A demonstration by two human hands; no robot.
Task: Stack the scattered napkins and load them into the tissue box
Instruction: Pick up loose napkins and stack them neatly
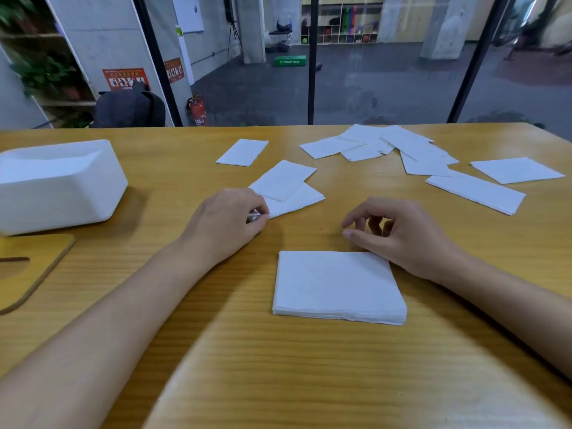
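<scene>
On a wooden table, a white tissue box sits far left, its wooden lid lying off in front. The left hand pinches the near corner of two overlapping napkins that stretch away rightward. The neat stack lies nearer and to its right, with bare table between. The right hand sits at the stack's far corner, loosely curled and holding nothing. Scattered napkins lie far right.

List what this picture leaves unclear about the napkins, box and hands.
Head view, stack: sheet count; layers too thin.
Head view, tissue box: its inside; washed-out white, cut by the left edge.
Head view, lid: full shape; cut by the left edge.
Head view, left hand: pinching one napkin or two; fingers cover the corner.
</scene>
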